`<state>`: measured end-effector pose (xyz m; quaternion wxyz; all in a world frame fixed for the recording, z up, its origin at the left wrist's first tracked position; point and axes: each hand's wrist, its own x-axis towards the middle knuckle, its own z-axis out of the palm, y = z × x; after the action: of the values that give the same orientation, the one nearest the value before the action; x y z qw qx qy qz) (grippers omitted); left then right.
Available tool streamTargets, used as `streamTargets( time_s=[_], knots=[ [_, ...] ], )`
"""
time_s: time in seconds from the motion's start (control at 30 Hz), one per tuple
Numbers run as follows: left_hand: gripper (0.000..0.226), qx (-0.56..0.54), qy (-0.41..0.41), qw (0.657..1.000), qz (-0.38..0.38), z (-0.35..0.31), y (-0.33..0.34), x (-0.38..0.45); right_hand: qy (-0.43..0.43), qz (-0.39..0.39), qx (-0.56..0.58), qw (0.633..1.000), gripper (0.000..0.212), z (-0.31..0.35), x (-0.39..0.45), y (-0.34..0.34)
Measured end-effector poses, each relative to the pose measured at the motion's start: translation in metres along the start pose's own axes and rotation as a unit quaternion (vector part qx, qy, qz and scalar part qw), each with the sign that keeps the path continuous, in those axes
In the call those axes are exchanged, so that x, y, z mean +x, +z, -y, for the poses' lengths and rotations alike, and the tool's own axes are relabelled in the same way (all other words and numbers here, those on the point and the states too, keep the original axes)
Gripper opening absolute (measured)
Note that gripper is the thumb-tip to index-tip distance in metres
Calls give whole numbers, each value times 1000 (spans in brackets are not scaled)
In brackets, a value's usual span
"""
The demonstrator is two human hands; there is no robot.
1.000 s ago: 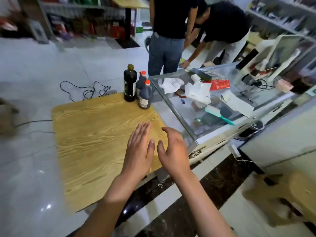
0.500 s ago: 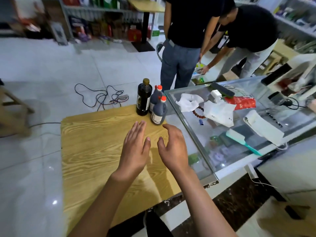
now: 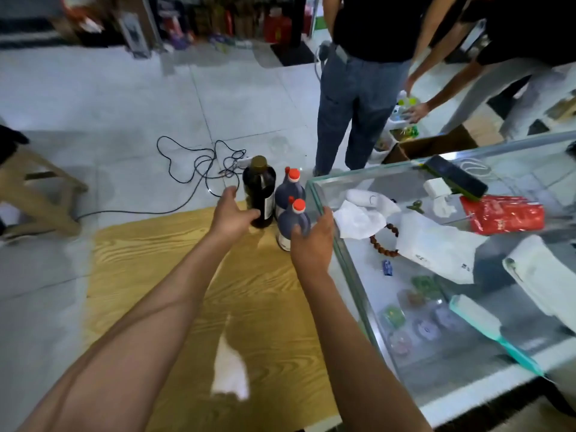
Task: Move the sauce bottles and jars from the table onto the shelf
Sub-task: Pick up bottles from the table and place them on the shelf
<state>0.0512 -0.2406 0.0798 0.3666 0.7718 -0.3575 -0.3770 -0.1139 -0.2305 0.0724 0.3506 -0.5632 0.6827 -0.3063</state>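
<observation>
Three dark sauce bottles stand at the far right corner of the wooden table (image 3: 174,275). The tall dark bottle (image 3: 260,185) has a gold cap. Beside it stand a far red-capped bottle (image 3: 291,188) and a near red-capped bottle (image 3: 291,221). My left hand (image 3: 232,215) is spread in a C beside the tall bottle, thumb touching its lower front, fingers still apart from it. My right hand (image 3: 311,241) wraps the near red-capped bottle, thumb on its front and fingers round its right side. Stocked shelves (image 3: 218,20) line the far wall.
A glass display counter (image 3: 343,263) butts against the table's right side, strewn with paper, a red packet and a teal brush. Two people (image 3: 361,73) stand just beyond the bottles. A black cable (image 3: 193,163) lies on the floor; a wooden stool (image 3: 37,194) stands left.
Both hands moved forward from the table's middle to the bottles. The left now touches the tall bottle and the right has closed round the near red-capped one. The view shifted closer.
</observation>
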Motion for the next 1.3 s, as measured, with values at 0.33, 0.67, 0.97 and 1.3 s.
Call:
streamTargets(
  time_s=[0.33, 0.67, 0.97, 1.3],
  knots=[
    [52, -26, 96, 993, 57, -24, 11, 93, 22, 49, -70, 996, 45, -11, 62, 38],
    [76, 135, 74, 984, -95, -6, 31, 83, 92, 76, -160, 980, 39, -14, 78, 44],
    [82, 96, 146, 979, 106, 1, 24, 82, 61, 47, -190, 979, 51, -21, 87, 50],
    [57, 103, 137, 985, -15, 11, 33, 41, 64, 23, -195, 978, 42, -17, 81, 47]
  ],
)
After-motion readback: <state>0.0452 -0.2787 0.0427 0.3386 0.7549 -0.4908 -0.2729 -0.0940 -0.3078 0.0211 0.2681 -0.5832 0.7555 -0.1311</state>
